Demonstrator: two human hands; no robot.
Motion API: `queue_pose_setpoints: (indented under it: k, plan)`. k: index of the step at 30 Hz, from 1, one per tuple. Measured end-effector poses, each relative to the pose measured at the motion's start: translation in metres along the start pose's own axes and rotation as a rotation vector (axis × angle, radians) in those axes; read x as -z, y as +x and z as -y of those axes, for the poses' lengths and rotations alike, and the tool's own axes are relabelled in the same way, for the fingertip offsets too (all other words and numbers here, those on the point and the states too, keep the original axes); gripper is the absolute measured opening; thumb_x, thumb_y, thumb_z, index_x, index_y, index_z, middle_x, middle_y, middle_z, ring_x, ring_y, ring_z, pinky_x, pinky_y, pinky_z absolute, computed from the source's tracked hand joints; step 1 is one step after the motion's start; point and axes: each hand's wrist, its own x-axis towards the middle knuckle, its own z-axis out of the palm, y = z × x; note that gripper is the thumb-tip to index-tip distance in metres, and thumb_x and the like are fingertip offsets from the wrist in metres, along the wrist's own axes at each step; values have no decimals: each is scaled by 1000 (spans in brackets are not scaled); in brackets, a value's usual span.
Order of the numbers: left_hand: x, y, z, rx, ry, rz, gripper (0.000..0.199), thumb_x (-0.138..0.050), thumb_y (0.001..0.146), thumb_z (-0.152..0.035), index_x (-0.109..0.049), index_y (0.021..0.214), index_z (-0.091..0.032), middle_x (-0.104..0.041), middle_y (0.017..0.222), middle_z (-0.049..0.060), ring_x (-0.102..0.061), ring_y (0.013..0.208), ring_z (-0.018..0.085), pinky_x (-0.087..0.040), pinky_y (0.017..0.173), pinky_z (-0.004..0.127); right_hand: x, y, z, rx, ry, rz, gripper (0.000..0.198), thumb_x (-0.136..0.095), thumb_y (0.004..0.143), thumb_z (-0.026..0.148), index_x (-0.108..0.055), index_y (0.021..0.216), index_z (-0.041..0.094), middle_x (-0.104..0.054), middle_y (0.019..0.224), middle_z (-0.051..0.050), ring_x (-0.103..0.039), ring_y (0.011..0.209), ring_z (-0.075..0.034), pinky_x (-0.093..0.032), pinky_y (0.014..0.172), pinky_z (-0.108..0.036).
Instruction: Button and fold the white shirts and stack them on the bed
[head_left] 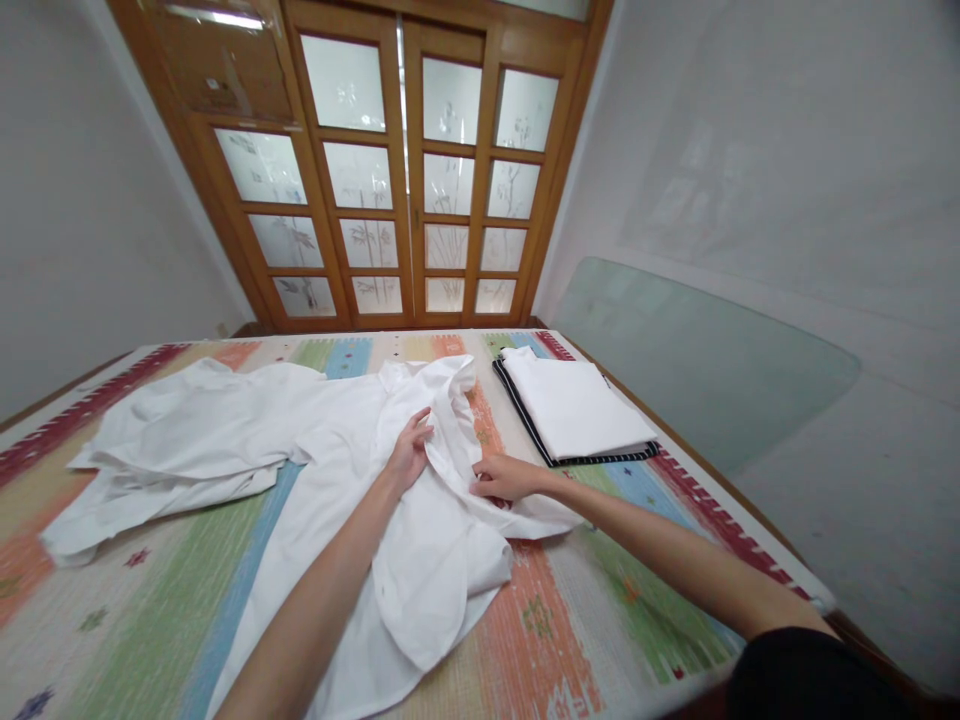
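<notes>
A white shirt lies spread and rumpled on the patterned cover in front of me. My left hand rests on its upper part, beside the raised fold of the front edge, with the fingers stretched and a little apart. Just to the right, my right hand has its fingers curled and pinched on the shirt's fabric near a sleeve that reaches out under my wrist. The fingertips of that hand are partly hidden by the cloth. One loose flap of the shirt hangs rounded toward me between my forearms.
Another white garment lies crumpled at the left, meeting the shirt. At the right is a stack of folded white clothing on a black striped piece. Beneath everything spreads a striped multicolour cover. A glass panel leans against the right wall.
</notes>
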Motion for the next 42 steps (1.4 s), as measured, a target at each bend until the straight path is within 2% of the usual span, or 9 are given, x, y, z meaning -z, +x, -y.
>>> queue_pose_setpoints:
  k: [6,14,18,21,25,29,34,37,42]
  plan:
    - [3,1,1,57,-50,83,28,-60,75,-27,-59,102,-19,-71,103,6,-69,90,20,-52,92,41,67,-12,7,-32,171,-322,18,-54,77,27,-53,62,17,-52,59,3,-51,62,-13,-42,62,-24]
    - [4,1,3,96,-40,121,26,-61,80,-30,-61,102,-16,-70,115,14,-69,101,28,-45,102,48,191,-60,-12,-48,600,-983,14,-55,77,31,-53,71,19,-55,62,-2,-54,61,-15,-48,60,-27]
    - [3,1,4,82,-10,120,22,-62,80,-27,-63,99,-16,-71,111,14,-70,99,27,-47,99,47,230,-76,-31,-208,491,-1293,17,-46,84,27,-49,69,20,-52,59,-1,-51,56,-13,-46,58,-27]
    - [2,1,6,60,33,111,22,-67,77,-25,-64,96,-15,-71,111,14,-70,99,26,-48,98,44,237,-81,-51,-322,373,-1416,21,-51,83,27,-48,63,20,-45,52,3,-44,51,-12,-40,53,-26]
    - [0,3,13,28,176,100,22,-72,72,-23,-66,91,-15,-72,104,13,-69,94,24,-50,92,42,219,-80,-80,-580,-58,-1309,23,-57,80,28,-57,59,18,-55,57,-3,-56,64,-18,-42,61,-28]
    - [-3,2,20,-114,463,95,19,-70,68,-21,-69,87,-18,-73,96,8,-65,97,24,-48,92,40,190,-69,-94,-709,-451,-977,18,-59,78,19,-70,90,13,-70,98,-17,-64,95,-28,-47,82,-35]
    - [-9,-1,7,-446,925,40,19,-62,69,-15,-69,85,-23,-70,106,8,-59,108,29,-40,101,48,156,-35,-73,-392,-633,-863,31,-55,84,22,-67,111,11,-62,124,-20,-56,119,-31,-39,103,-44]
    - [-2,0,-14,-640,1160,-188,22,-60,71,-15,-65,91,-23,-65,118,12,-47,123,34,-28,109,53,131,-10,-55,-168,-612,-733,29,-56,84,23,-67,110,14,-65,122,-16,-56,119,-30,-37,106,-44]
    - [30,2,-47,-503,1234,-468,33,-64,68,-19,-59,100,-18,-65,112,18,-52,118,39,-30,106,54,68,13,-24,127,-653,-469,36,-65,77,21,-66,112,14,-61,128,-18,-54,120,-31,-38,105,-47]
